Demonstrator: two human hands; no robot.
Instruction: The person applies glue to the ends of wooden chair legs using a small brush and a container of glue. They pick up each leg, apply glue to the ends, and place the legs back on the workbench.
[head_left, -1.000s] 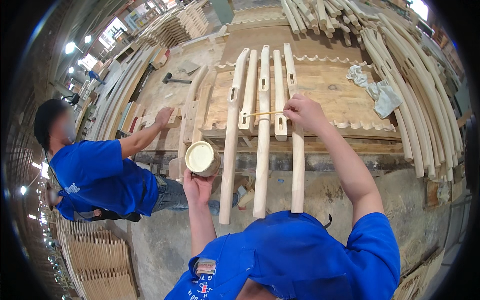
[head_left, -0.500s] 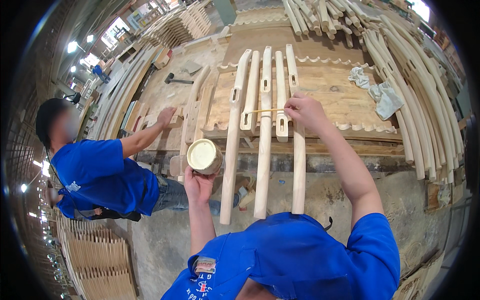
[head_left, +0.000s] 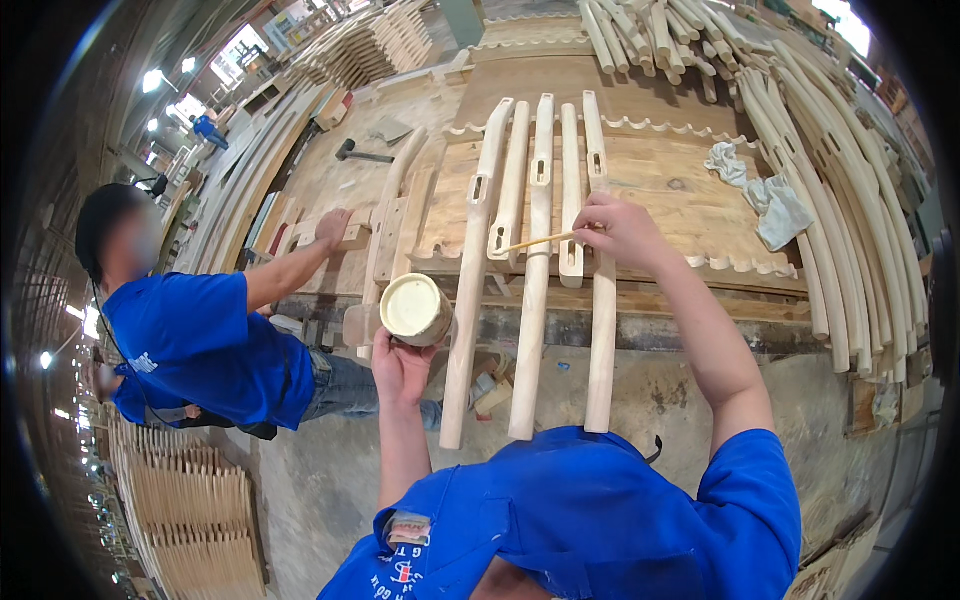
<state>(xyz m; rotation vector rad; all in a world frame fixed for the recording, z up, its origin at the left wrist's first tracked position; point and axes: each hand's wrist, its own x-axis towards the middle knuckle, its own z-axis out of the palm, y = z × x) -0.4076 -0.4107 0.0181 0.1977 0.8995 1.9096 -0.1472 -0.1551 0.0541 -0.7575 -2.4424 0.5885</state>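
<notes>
My left hand [head_left: 400, 368] is wrapped round a round tub [head_left: 413, 308] with a pale cream, glue-like content, held up beside the leftmost leg. In my right hand [head_left: 620, 232] a thin yellowish wooden stick [head_left: 543, 242] is pinched between thumb and fingers. Its tip reaches left across the long middle leg [head_left: 531, 330] to the slotted near end of a shorter wooden piece [head_left: 512, 180]. Three long slotted legs, including the left one [head_left: 466, 340] and the right one [head_left: 601, 340], stick out over the bench edge toward me. A second shorter piece [head_left: 571, 200] lies between them.
Scalloped wooden racks [head_left: 680, 185] lie on the bench. Crumpled white cloths [head_left: 775, 205] and stacks of curved wooden parts [head_left: 850, 190] are at the right. A black mallet [head_left: 362, 151] lies far left. A co-worker in blue [head_left: 215, 340] stands left, one hand on a wood block [head_left: 354, 237].
The stick's tip has dropped slightly, down to the slotted end of the shorter piece, so the stick now slants. My left hand keeps the tub in nearly the same place.
</notes>
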